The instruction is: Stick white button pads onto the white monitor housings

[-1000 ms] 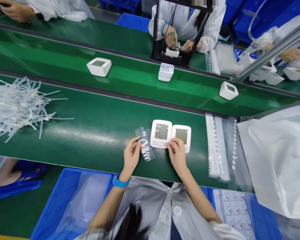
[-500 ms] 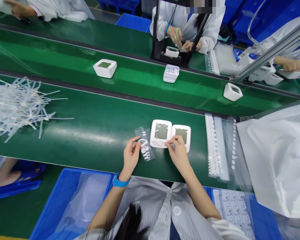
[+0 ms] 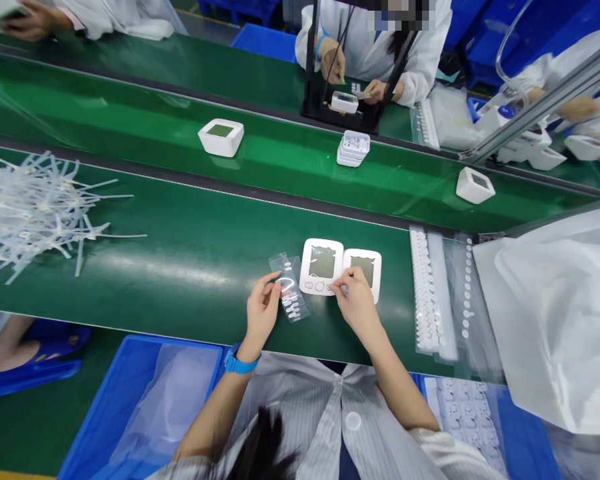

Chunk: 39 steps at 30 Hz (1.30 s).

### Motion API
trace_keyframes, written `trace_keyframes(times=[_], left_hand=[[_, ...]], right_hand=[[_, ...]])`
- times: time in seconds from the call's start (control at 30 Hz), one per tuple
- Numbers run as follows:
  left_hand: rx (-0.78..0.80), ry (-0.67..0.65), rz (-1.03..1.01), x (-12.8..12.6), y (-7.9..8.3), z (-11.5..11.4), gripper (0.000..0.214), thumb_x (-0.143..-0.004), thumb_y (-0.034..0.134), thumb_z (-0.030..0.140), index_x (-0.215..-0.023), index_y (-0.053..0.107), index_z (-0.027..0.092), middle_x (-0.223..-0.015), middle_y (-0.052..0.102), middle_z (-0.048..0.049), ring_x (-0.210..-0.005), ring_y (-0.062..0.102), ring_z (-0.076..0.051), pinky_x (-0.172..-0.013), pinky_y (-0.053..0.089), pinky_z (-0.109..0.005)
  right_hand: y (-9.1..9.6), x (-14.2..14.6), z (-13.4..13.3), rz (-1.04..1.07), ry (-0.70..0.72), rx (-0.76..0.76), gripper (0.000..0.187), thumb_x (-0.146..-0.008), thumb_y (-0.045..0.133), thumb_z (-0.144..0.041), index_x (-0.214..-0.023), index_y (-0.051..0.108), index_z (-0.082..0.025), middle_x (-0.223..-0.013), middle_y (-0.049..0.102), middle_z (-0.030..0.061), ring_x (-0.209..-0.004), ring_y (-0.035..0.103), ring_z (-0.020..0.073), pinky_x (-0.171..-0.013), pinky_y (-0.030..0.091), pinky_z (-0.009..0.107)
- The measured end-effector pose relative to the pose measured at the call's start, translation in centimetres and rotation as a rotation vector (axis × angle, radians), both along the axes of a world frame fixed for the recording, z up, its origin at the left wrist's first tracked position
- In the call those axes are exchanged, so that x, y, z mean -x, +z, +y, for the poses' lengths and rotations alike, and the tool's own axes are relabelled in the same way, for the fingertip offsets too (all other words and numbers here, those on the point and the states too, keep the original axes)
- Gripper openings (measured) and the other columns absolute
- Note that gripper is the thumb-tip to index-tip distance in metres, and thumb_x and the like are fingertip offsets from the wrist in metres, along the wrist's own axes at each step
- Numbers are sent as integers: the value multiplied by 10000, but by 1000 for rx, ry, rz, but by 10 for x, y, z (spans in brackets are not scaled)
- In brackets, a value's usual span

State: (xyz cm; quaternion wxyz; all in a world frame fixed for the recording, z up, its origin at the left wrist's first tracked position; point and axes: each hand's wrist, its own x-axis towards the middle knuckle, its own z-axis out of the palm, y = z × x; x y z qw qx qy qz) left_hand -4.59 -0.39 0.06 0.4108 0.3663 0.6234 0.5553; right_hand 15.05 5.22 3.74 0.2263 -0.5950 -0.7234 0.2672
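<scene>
You see two white panels (image 3: 321,267) with grey windows on a dark green table (image 3: 180,253), blue bins (image 3: 130,373) below, your wristband (image 3: 240,364) blue.

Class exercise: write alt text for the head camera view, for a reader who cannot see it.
A person's right hand presses at the lower edge of two white panels lying side by side on a green bench, while the left hand holds a clear strip of small parts. Beyond, white housings ride a conveyor past a co-worker.
</scene>
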Motion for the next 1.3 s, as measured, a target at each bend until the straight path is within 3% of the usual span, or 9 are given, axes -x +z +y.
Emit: trace_keyframes(times=[0.37,0.57,0.7,1.0,1.17,1.23,1.3], left_hand=[[-2,-10,-3,0,0,0,300,-880,581,385,-1102,598,185,-657,657,8,-685,699,-176,-597,508,-237],[-5,-18,-1,1,-1,0,301,-883,577,384,-1111,597,188,-673,670,1,-708,708,-183,-610,513,-244],[0,-20,-12,0,-2,0,301,-884,578,383,-1113,594,189,-684,675,-2,-706,711,-185,-612,517,-250],[4,-26,-13,1,-1,0,301,-887,570,382,-1116,586,186,-667,665,-1,-704,709,-185,-613,518,-250],[-9,-23,8,-2,-5,0,295,-891,560,374,-1113,598,183,-692,666,-8,-706,700,-181,-635,524,-257],[-25,-23,62,3,-5,0,260,-908,528,352,-1085,618,185,-777,686,-29,-736,694,-178,-688,530,-276],[-45,-14,164,15,-2,-1,232,-930,469,308,-1030,638,185,-855,686,-43,-762,679,-175,-725,524,-290]], right_hand=[[6,6,0,-68,1,6,134,-804,530,-79,-723,542,-185,-926,496,53,-804,570,197,-670,487,324],[6,-5,5,83,-11,42,27,-819,565,-197,-808,541,-205,-912,516,28,-656,509,151,-629,459,311],[5,-9,4,150,-50,32,74,-848,565,-272,-829,553,-201,-865,512,15,-577,451,125,-574,425,290],[-5,-1,1,-7,-53,-6,128,-831,634,-290,-809,540,-206,-933,490,25,-714,544,167,-606,431,297],[-4,-7,2,50,6,-24,120,-848,611,-295,-820,540,-202,-912,504,24,-707,537,159,-622,440,295],[-3,-18,-1,143,-31,-73,116,-884,559,-315,-858,545,-203,-898,522,28,-704,533,156,-634,455,297],[-5,-36,-5,196,-157,-168,143,-920,499,-332,-950,552,-202,-976,547,71,-828,556,192,-713,479,329]])
